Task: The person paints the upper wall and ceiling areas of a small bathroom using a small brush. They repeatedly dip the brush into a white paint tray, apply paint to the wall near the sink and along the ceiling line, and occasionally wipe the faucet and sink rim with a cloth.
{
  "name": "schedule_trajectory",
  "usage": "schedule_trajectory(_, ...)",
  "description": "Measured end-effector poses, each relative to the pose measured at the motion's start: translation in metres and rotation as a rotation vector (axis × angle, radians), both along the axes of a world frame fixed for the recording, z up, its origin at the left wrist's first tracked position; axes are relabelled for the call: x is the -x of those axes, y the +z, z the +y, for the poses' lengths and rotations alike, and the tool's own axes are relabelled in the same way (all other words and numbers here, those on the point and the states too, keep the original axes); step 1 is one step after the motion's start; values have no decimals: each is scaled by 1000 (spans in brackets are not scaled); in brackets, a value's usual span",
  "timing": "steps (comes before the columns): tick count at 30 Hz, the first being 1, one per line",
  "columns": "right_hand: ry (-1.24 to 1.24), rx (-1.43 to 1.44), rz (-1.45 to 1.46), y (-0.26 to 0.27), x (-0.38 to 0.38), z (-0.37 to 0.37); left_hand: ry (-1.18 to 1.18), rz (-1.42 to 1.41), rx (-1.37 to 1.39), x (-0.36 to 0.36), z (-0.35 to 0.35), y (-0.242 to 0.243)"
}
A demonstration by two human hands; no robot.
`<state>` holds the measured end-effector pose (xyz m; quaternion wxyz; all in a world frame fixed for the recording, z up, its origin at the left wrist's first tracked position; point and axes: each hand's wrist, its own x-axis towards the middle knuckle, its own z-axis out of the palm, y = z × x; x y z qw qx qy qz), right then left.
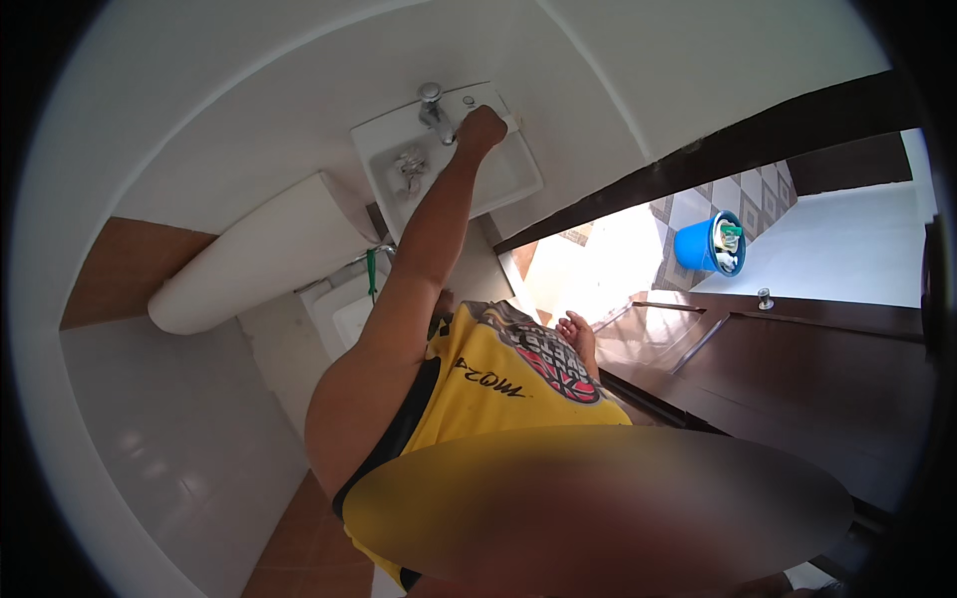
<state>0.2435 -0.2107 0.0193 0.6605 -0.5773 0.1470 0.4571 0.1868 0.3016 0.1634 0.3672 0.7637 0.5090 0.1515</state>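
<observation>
My left arm reaches up across a white wash basin (516,179) mounted against the wall. My left hand (482,128) is closed in a fist on the basin's back ledge, just right of a chrome tap (435,113). A whitish edge shows beside the knuckles; whether the fist holds something is hidden. In the bowl, left of my forearm, lies a crumpled greyish-white item (410,168), too blurred to name. My right hand (576,335) hangs low beside my yellow printed shirt (456,396), its fingers loosely bent, with nothing visible in it.
Left of the basin is a large white rounded fixture (254,258). Below it, a white fixture (351,310) has a green strap (371,275) over it. A brown door (807,359) with a round knob (764,299) stands at right. Through the doorway, a blue bucket (695,245) holds several items.
</observation>
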Motion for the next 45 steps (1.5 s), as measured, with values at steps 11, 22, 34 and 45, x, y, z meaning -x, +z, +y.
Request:
schedule_trajectory(11,86,29,-87,-15,-11,7,103,-144,-82,-22,-1,-17)
schedule_trajectory(22,137,-6,-104,-20,-18,13,-439,-37,-37,11,-122,-50)
schedule_trajectory(34,90,43,-112,-63,-27,-2,10,-131,-159,-35,-7,-38)
schedule_trajectory(45,141,84,-165,-49,-13,-3,-145,-244,-43,-17,-130,-58)
